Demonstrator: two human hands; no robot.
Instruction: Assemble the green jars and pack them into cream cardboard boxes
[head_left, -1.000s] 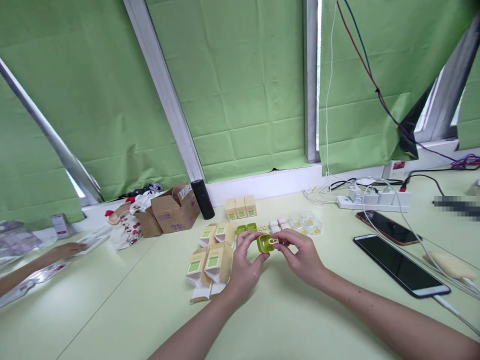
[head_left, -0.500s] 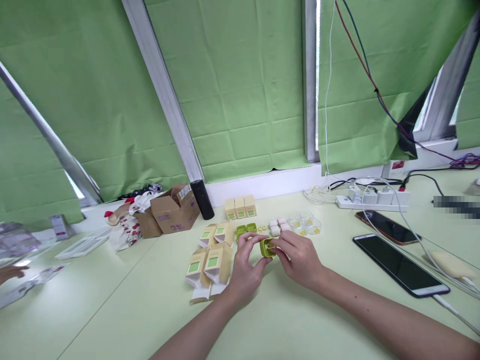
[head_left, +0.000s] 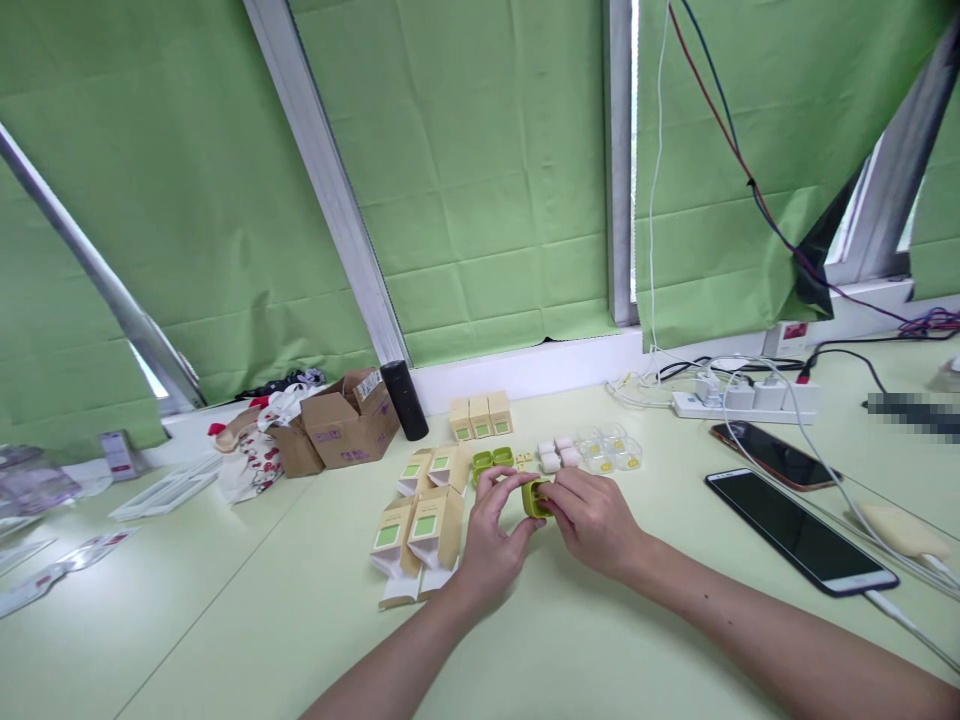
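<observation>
My left hand (head_left: 491, 535) and my right hand (head_left: 592, 515) both pinch a small green plastic case (head_left: 534, 497) just above the pale green table (head_left: 225, 620). The left fingers grip its left side, and the right fingertips press on its right side, hiding what is there. Just behind lie two more green cases (head_left: 492, 459), small white blocks (head_left: 559, 455) and clear round containers (head_left: 615, 448). To the left of my left hand sit several tan cartons with green labels (head_left: 424, 515).
Three small tan boxes (head_left: 480, 414) stand by the window sill, next to a black cylinder (head_left: 405, 398) and open cardboard boxes (head_left: 345, 425). Two phones (head_left: 799, 525) and a white power strip (head_left: 742, 398) with cables lie to the right. Plastic packets (head_left: 45, 580) lie at far left.
My right fingers brought a small yellow piece onto the green case and now press on it. The case turned and sank slightly. Another person's hand at far left withdrew out of view.
</observation>
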